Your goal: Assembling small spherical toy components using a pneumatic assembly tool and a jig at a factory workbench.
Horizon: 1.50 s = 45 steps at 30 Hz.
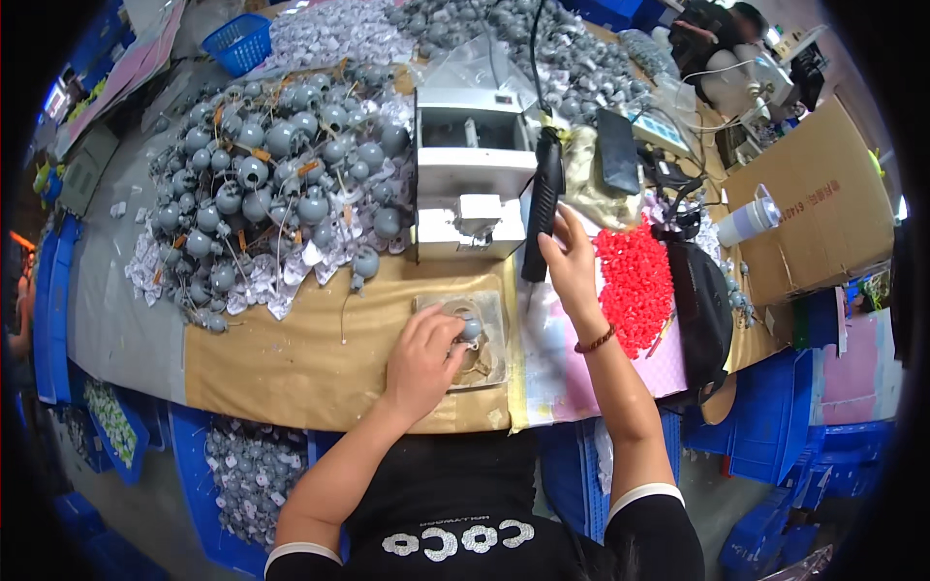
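My left hand is closed at the fingertips on a small grey ball-shaped part. It holds the part over a shallow, pale square tray near the table's front edge. A thin loop of cord or wire, partly covered by my fingers, lies in the tray. To the right, my right hand has its thumb and fingers against a black corded handheld tool, apparently gripping its side. The tool stands upright in the view, its cord running up from the top; its exact kind is unclear.
A heap of grey ball parts with wires covers the left side. Behind the tray stands a white box-like device. Red small pieces, a black bag, a phone, a cup and a carton crowd the right.
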Motion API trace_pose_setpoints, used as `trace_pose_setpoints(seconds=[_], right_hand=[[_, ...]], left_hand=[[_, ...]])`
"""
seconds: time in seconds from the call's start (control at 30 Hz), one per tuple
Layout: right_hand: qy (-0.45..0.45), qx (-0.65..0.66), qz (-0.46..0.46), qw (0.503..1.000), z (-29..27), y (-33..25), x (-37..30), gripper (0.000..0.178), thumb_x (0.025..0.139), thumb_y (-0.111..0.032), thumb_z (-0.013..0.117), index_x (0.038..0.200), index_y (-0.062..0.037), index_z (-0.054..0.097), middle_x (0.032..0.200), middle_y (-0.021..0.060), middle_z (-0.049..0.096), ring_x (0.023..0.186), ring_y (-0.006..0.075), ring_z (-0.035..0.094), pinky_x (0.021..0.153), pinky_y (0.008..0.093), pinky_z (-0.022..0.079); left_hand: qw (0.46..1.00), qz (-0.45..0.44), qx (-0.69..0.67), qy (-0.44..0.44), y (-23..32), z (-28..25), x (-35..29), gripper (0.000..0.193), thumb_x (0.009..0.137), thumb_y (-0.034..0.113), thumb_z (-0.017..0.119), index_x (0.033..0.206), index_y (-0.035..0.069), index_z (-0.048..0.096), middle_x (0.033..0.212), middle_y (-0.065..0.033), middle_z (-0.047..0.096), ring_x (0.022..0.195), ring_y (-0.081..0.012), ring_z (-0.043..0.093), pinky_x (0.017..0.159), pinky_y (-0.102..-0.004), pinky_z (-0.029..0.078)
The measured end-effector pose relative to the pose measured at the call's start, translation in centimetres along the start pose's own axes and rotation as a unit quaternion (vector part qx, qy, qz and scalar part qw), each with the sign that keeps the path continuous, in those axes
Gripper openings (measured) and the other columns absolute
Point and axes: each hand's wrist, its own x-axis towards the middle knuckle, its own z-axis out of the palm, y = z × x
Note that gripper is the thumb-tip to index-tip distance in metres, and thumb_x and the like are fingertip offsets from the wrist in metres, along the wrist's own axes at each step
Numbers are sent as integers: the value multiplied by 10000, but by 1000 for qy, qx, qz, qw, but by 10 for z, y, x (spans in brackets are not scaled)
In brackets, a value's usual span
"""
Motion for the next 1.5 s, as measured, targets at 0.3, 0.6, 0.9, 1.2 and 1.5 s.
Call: trace_pose_setpoints(seconds=[0.3,0.6,0.9,1.2,1.5], right_hand=[[-236,-54,-87,966,36,-57,-69,163,871,-44,757,1030,-10,740,921,85,703,842,216,612,724,308,497],[-238,189,149,941,46,-69,-60,164,975,-73,689,1102,27,717,934,27,699,860,71,611,734,228,489],[-153,-367,-129,908,-105,-2,-8,191,890,-11,708,1081,-9,708,1017,127,683,927,277,655,821,376,525],[-177,-527,-155,817,-149,52,2,188,873,-20,670,1058,-19,702,989,156,639,985,359,593,871,433,494],[-195,-544,-183,795,-153,61,4,84,838,-10,651,915,3,685,930,150,631,934,353,584,851,445,492]], left_hand=[[1000,8,11,13,3,-2,-3,359,787,19,779,1105,47,615,1126,-138,656,1119,-375,613,943,-452,520],[998,41,35,-21,9,-48,-6,413,804,46,767,1185,60,608,1099,-120,646,1036,-332,632,897,-410,530],[867,-251,218,-370,42,-272,-77,289,824,188,776,1082,109,673,940,-116,682,951,-348,664,804,-433,537],[912,-163,377,-11,-95,-156,-29,187,858,152,725,957,51,603,970,-122,590,972,-334,601,754,-443,531],[958,-133,250,-34,-95,-164,-48,189,849,138,740,960,34,628,1065,-143,600,1024,-345,589,899,-440,512]])
